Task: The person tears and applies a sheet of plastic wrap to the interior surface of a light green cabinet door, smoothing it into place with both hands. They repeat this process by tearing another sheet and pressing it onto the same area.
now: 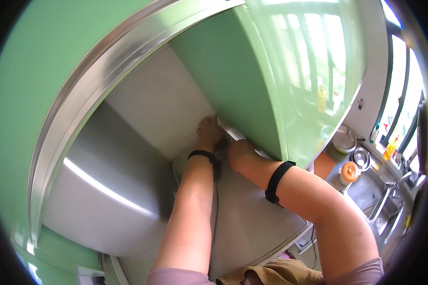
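Observation:
Both my arms reach into a deep recess. My left hand (pixel 209 130) is at the back corner, its fingers bent near the pale back wall (pixel 157 96). Beside it, my right hand (pixel 240 151) bends inward at the wrist, fingers hidden from view. A small dark thing (pixel 222 145) lies between the two hands, too shadowed to name. Just past them runs a narrow shiny metal strip (pixel 234 133) along the foot of the green side panel (pixel 224 71). Whether either hand grips anything is not visible. A dark cord (pixel 215 217) runs along the grey surface (pixel 249 221) beneath my arms.
A metal-edged green frame (pixel 75 71) arches over the left. Glossy grey panelling (pixel 117 171) walls that side. On the right, a glossy green door (pixel 306 71) juts out. Beyond it are a steel sink (pixel 365 194), an orange-lidded jug (pixel 349 172), metal bowls (pixel 361 158) and a window (pixel 399 82).

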The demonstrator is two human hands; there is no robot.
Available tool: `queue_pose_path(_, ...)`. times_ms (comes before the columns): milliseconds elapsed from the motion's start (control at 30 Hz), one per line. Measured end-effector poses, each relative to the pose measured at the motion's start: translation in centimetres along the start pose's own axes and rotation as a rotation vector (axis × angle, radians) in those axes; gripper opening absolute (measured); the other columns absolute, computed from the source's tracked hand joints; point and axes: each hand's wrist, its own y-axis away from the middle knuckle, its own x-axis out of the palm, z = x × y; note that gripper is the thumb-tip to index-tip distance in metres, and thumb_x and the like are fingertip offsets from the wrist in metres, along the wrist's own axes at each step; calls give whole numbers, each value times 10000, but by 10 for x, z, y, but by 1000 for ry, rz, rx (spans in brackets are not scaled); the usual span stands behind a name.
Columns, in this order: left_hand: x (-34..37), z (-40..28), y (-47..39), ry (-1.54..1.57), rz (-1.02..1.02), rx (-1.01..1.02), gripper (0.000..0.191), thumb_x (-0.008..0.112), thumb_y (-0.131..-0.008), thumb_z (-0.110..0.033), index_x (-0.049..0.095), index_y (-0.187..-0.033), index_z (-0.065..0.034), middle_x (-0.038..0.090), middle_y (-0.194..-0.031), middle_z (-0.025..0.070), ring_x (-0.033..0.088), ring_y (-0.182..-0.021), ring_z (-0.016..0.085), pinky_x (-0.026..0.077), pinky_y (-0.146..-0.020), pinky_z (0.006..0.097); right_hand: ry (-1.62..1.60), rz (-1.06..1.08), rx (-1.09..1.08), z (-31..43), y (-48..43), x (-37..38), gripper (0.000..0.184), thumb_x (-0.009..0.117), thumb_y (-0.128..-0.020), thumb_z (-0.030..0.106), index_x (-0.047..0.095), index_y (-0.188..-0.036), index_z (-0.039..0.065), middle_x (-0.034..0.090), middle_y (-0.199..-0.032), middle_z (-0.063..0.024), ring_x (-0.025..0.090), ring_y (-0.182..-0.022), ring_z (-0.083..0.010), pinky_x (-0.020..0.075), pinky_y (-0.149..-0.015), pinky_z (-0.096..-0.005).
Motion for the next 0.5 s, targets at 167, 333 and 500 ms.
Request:
queue_pose_path(167,-23,-18,36,12,393,-25,545,446,-931,-356,431,-1445,-174,317,-1533,164,262,-1418,388,278,-1118,536,-94,-184,18,-1,11,-2,231,630,-833,228,751,-1005,133,713,-1097,-93,684,-1020,-246,555,-804,-421)
queue_pose_path(333,-55,-38,129,517,173,-620,695,525,-897,-446,326,-1509,-184,139,-1612,144,116,-1478,370,222,-1156,523,186,-197,-197,3,80,-45,212,611,-823,192,749,-957,104,725,-1011,-101,699,-943,-260,559,-786,-392)
queue_pose_path(500,-73,-12,210,625,120,-657,754,616,-862,-438,319,-1513,-198,92,-1605,186,88,-1477,375,196,-1171,515,386,-276,-485,17,122,-154,159,620,-749,83,748,-840,61,725,-886,-114,700,-822,-279,560,-676,-389)
